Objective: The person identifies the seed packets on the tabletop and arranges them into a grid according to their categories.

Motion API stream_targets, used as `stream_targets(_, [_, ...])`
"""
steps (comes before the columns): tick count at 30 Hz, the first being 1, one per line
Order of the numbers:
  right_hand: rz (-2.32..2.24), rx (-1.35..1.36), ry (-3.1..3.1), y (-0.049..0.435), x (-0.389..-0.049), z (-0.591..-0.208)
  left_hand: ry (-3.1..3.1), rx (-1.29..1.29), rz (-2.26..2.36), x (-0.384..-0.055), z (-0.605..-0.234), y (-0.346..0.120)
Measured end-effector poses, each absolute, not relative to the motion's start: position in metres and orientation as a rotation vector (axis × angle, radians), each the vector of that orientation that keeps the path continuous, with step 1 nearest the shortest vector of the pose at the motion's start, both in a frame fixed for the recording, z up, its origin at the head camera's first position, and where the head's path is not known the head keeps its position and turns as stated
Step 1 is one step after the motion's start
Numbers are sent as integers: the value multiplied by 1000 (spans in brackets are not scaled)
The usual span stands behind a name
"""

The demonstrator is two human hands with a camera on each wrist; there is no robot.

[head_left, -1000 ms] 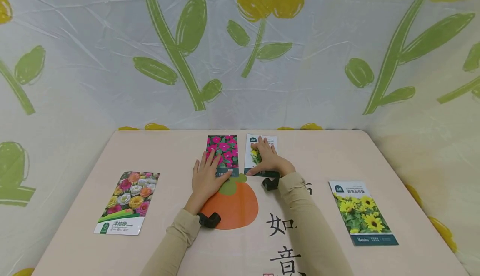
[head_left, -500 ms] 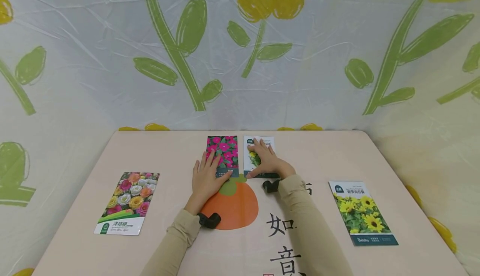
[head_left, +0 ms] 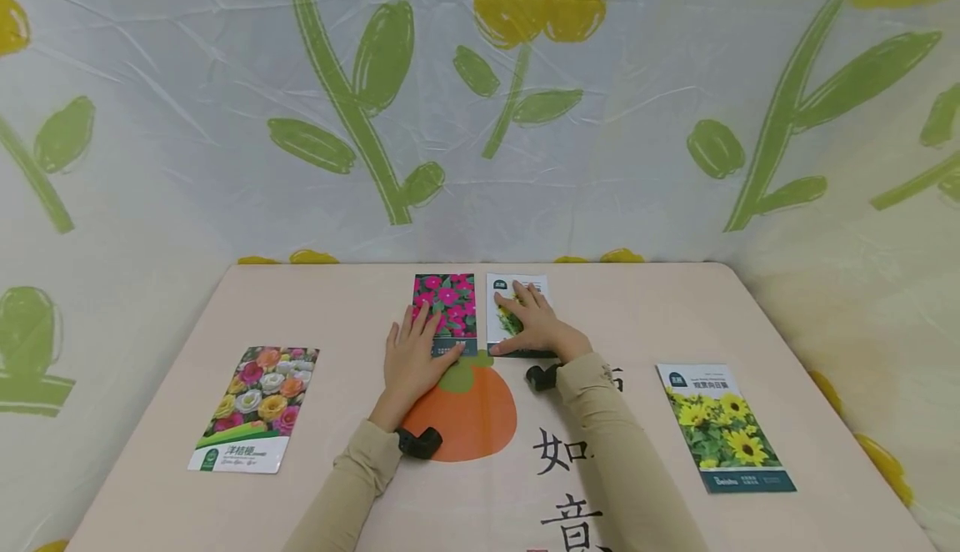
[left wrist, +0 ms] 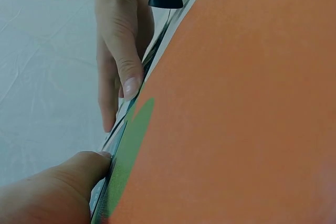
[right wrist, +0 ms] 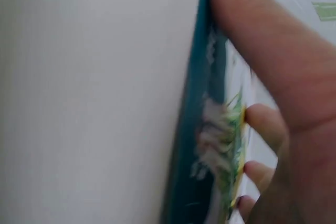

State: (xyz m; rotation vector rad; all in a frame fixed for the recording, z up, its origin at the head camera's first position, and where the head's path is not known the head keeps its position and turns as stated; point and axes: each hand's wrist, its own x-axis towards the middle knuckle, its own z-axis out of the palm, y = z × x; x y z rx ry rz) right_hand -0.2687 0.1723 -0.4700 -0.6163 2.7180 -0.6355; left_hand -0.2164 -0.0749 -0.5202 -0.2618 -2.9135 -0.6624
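One pink packet [head_left: 456, 306] beside one white packet [head_left: 504, 324], far end of table [head_left: 337, 310].
Left hand [head_left: 415, 360] on pink, right hand [head_left: 536, 327] on white, fingers apart, nothing clamped. Probably light, thin, bendy, slick; pinch by side edges.

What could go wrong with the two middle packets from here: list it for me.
The pink-flower packet and the white-topped packet lie a narrow gap apart, so an inward nudge by the left hand or right hand might overlap their edges. Both lie near the far edge of the table; a push away could send one over it.
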Motion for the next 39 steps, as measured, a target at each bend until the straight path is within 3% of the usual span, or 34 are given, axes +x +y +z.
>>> stream_targets(22, [-693,-569,2856,169,-254,-487,-2918,-256,-672,-216,-518,-75])
stream_targets(39, [-717,-710,3009,165,-247,-496,-2915,-255,-663,-216,-520,-76])
